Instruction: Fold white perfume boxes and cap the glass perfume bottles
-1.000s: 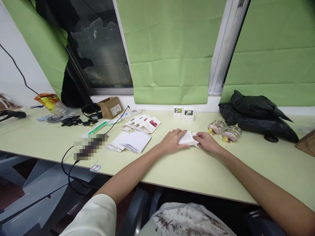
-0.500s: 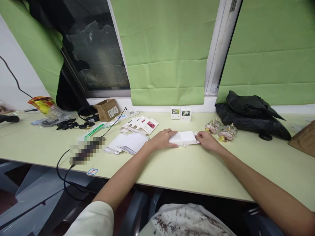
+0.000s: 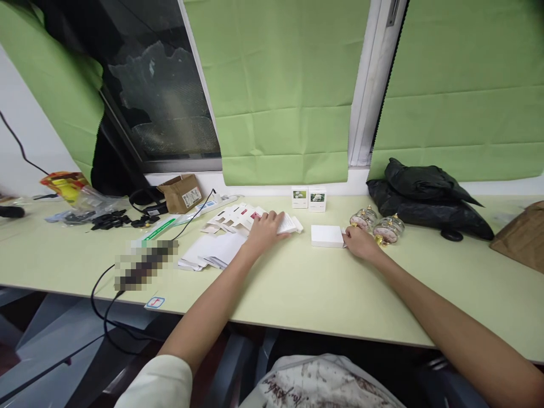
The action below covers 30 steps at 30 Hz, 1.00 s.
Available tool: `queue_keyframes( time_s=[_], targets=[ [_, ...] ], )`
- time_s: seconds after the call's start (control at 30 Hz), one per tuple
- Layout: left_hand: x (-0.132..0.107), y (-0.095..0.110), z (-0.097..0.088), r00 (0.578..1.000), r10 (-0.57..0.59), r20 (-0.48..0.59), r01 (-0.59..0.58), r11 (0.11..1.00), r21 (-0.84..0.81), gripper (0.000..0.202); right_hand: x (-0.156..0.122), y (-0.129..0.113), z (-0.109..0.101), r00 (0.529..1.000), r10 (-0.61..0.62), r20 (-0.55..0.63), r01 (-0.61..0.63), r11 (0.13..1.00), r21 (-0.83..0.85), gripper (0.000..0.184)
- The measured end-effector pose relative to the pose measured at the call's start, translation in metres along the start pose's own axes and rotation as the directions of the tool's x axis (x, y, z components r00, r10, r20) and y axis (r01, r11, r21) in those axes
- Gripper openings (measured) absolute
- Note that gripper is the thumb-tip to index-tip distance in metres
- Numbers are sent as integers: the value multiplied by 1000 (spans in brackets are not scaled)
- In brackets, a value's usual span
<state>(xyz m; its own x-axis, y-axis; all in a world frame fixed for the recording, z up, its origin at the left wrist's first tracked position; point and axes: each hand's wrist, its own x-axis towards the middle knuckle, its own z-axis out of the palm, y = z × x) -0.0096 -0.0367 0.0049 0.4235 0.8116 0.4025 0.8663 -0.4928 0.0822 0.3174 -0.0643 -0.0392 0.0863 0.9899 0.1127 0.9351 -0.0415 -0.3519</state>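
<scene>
My left hand [image 3: 266,229] is closed around a white printed carton [image 3: 289,224], above the right end of the flat flower-print cartons [image 3: 233,216]. Small text shows on the carton's top, and a flap sticks out at its right end. My right hand [image 3: 361,242] pinches the right end of a plain white box [image 3: 327,236], which lies low over the table. A gap of bare table separates the carton from the box. Left of my left hand lies a stack of folded white paper pieces [image 3: 212,248]. Two ornate glass jars [image 3: 387,228] stand just beyond my right hand.
Two small flower-picture boxes [image 3: 317,199] stand upright near the wall. Black plastic bags [image 3: 429,195] lie at back right, with a brown package [image 3: 521,235] further right. At left are an opened cardboard box [image 3: 181,194], small black parts [image 3: 111,220] and a black cable [image 3: 104,314].
The printed carton and the plain white box have come apart. My left hand has carried the carton left toward the flat cartons, while my right hand keeps hold of the box.
</scene>
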Motion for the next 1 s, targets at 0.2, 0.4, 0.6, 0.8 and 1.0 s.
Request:
queue_keyframes(
  time_s=[0.2, 0.4, 0.6, 0.8, 1.0],
  targets=[
    [4, 24, 16, 937, -330, -116, 198, 773, -603, 73, -6, -6, 1, 994, -111, 9, 111, 994, -8, 30],
    [6, 44, 27, 941, -281, 188, 213, 59, -975, 77, -15, -17, 4, 980, -199, -8, 199, 979, 44, 30],
    [8, 48, 25, 911, -204, 359, 304, -257, -918, 81, -20, -24, -3, 951, -172, -258, 217, 963, 158, 22],
    [5, 55, 21, 917, -232, 325, 251, -299, -921, 71, -42, -44, -7, 889, -367, -274, 449, 816, 364, 30],
    [-3, 62, 16, 958, -224, 179, 125, -234, -964, 66, -53, -65, 0, 912, -407, 52, 173, 497, 850, 39]
  ],
)
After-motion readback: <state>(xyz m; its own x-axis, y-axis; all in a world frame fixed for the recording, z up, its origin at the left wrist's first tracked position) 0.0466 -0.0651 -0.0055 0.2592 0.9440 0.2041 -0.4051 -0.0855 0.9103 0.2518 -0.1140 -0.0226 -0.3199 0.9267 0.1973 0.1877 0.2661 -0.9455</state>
